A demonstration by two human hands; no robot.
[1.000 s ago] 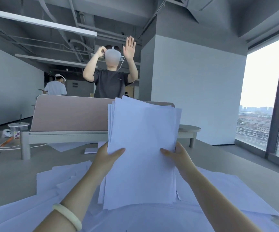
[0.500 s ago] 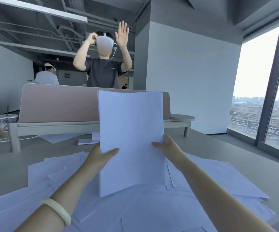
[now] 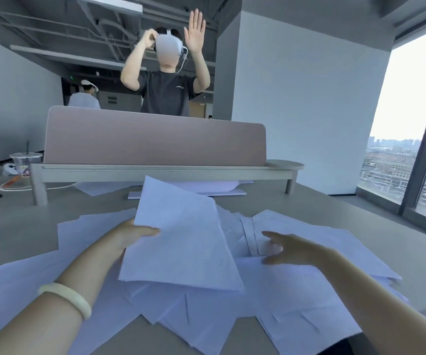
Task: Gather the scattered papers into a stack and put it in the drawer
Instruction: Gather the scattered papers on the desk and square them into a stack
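- A broad grey table [image 3: 360,226] is stretching away toward a tall window [image 3: 411,124] on the right.
- Loose white paper sheets [image 3: 309,285] are lying scattered over the near part of the table, overlapping at all angles, some poking past its near edge.
- A long dusty-pink divider screen [image 3: 155,139] is standing upright on a pale wooden rail [image 3: 155,171] across the far side of the table, with a few more sheets lying under the rail.
- Behind the screen, another person in a dark T-shirt [image 3: 167,93] is standing with a white headset [image 3: 168,44] on and both hands raised beside it.
- A gathered stack of white papers [image 3: 181,242] is being held tilted above the middle of the scatter. Its far corner is pointing up toward the screen and its near edge is hanging low over the loose sheets. I cannot tell whether it is touching them.
- The left hand [image 3: 130,234] is gripping the stack by its left edge, thumb lying flat on top, fingers hidden underneath.
- The right hand [image 3: 291,248] is hovering just right of the stack, holding nothing, fingers spread and loosely bent over the loose sheets. I cannot tell whether the fingertips are touching paper.
- A pale cream bangle [image 3: 66,295] is sitting on the left wrist.
- A clear plastic cup [image 3: 25,162] with a straw is standing at the far left of the table, well apart from the papers.
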